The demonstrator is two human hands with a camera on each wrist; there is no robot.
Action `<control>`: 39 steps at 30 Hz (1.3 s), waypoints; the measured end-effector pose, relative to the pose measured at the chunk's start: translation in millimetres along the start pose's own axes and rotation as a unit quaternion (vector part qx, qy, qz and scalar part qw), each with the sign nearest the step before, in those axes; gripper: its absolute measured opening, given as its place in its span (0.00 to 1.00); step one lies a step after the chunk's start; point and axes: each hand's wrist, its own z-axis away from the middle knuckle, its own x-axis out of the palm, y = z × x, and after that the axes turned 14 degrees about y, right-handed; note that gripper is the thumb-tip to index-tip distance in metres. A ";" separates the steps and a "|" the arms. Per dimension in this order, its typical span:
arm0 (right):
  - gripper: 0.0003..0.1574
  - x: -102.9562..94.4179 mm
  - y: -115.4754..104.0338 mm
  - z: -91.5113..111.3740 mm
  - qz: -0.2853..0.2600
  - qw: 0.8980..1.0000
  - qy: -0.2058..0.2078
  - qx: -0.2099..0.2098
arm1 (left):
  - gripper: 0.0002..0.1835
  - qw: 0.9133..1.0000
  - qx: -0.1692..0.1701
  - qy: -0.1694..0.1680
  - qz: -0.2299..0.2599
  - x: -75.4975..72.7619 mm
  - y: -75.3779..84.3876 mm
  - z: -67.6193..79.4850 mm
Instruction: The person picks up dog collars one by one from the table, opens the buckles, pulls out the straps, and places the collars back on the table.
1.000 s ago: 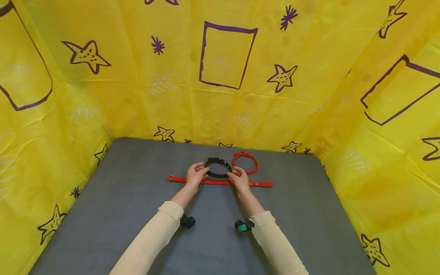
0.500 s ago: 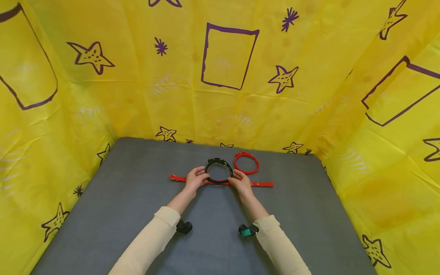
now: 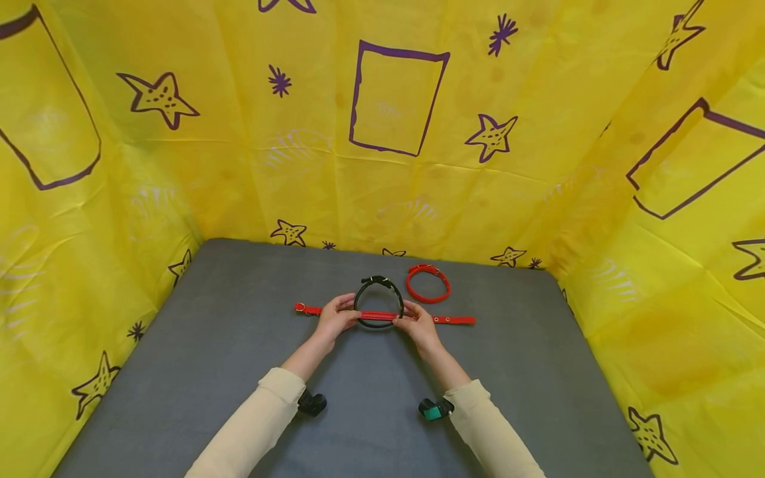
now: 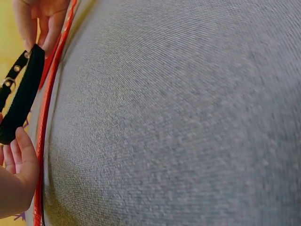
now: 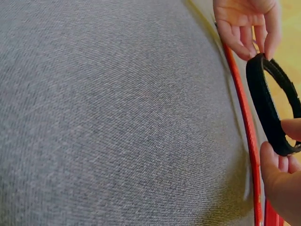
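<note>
A black buckled collar [image 3: 378, 325] forms a ring, raised and tilted up in front of me, its buckle and metal eyelets on the far side. My left hand [image 3: 337, 320] pinches its left side between thumb and fingers. On the opposite side, my right hand [image 3: 420, 326] holds it the same way. In the right wrist view, the black band [image 5: 264, 103] spans from one hand to the other. A red collar [image 3: 455, 320] lies straight on the table just behind and beneath, partly covered by both hands and seen through the ring.
Behind my right hand, a second red collar [image 3: 431, 301] lies buckled into a ring on the grey table [image 3: 508, 372]. Yellow cloth walls [image 3: 239, 172] with purple drawings enclose the table at the back and both sides.
Both hands have drawn the black collar slightly toward me and tipped it more upright, so the straight red collar now shows through the ring. The red collars stay in place.
</note>
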 end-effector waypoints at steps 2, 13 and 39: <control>0.36 -0.4 0.2 1.0 0.008 1.000 -0.003 -0.004 | 0.28 1.000 0.004 -0.004 0.000 -1.4 -0.8 0.7; 0.35 -6.0 -20.0 17.0 0.003 0.999 -0.038 -0.012 | 0.25 1.000 0.010 -0.015 0.001 -6.8 -1.3 7.0; 0.23 -10.0 4.7 19.5 -0.021 0.999 -0.028 -0.001 | 0.26 0.998 0.020 -0.051 0.019 -18.9 -8.1 21.9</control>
